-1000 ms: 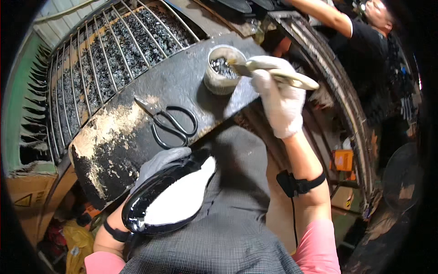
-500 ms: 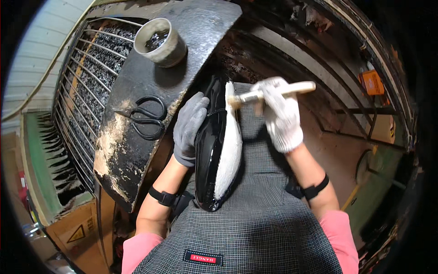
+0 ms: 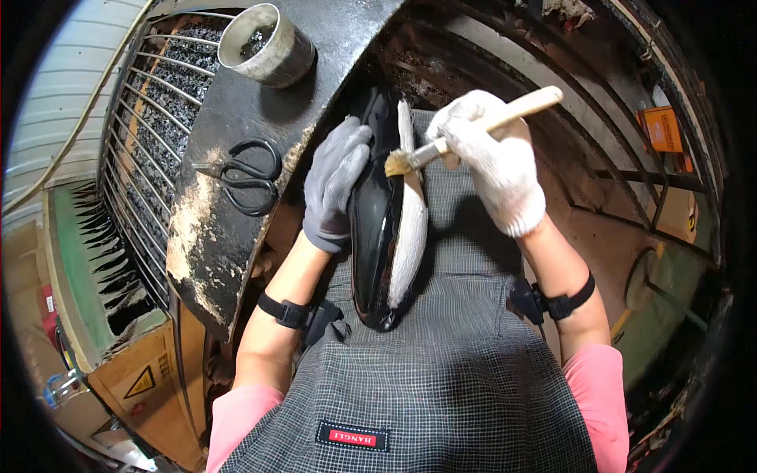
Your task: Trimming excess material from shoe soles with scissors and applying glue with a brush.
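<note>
Now, over on the far left there's a wire rack [image 3: 134,158] of dark bars, and just beside it the grimy black table [image 3: 236,118], its near end caked with pale crust. A round metal tin [image 3: 268,43] stands at the table's far end, and black-handled scissors [image 3: 244,175] lie flat in the middle of it, well apart from the tin. Moving in, the left hand [image 3: 335,185], in a grey glove, lies with fingers stretched along the left flank of a glossy black shoe [image 3: 378,221], steadying it on the lap over a checked apron [image 3: 441,370]; that grip is a flat, pressing hold on the shoe, not a closed fist. The shoe lies on its side, its white sole [image 3: 410,213] facing right. Next, the right hand [image 3: 493,158], in a white knit glove, is closed tight around a wooden-handled brush [image 3: 473,130], bristles pointing left and meeting the sole's upper edge.
</note>
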`<action>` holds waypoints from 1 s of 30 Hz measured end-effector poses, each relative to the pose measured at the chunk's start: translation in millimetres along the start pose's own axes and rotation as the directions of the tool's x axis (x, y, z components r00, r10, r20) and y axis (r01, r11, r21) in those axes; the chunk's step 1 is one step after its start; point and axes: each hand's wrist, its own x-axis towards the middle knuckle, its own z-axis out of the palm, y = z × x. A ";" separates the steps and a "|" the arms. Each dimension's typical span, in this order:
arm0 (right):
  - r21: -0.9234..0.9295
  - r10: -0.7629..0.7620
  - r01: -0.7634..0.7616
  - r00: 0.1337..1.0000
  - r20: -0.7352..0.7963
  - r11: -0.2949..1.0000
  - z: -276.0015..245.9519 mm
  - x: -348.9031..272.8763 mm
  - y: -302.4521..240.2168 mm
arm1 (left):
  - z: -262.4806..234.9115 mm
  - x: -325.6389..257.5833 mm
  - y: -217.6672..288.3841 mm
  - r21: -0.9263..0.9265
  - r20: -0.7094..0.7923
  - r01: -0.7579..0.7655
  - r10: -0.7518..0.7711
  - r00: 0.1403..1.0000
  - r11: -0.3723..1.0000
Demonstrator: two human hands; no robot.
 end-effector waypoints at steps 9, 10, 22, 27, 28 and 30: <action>-0.113 -0.183 0.189 0.981 0.056 0.976 20.2 -61.4 -71.9 | 3.8 39.0 -5.6 0.078 0.094 0.037 -0.044 0.995 0.996; -0.195 -0.173 0.186 0.981 0.084 0.963 18.4 -66.9 -84.0 | 6.4 46.2 -5.4 0.077 0.068 0.049 -0.054 0.996 0.996; -0.150 -0.452 0.440 0.890 -0.058 0.885 -5.8 -36.7 -100.2 | -17.9 36.0 37.9 -0.741 0.495 0.671 -0.649 0.577 0.031; -0.541 -0.495 0.499 0.853 0.167 0.678 -17.0 25.6 -99.3 | -10.2 21.8 26.4 -0.620 0.511 0.782 -0.785 0.350 -0.054; -0.535 -0.471 0.473 0.869 0.151 0.700 -26.1 47.1 -97.4 | -9.3 22.3 25.5 -0.618 0.513 0.784 -0.785 0.348 -0.056; -0.216 -0.352 0.354 0.935 0.050 0.910 -22.4 72.8 -101.0 | -10.1 23.8 21.2 -0.652 0.527 0.758 -0.716 0.458 0.005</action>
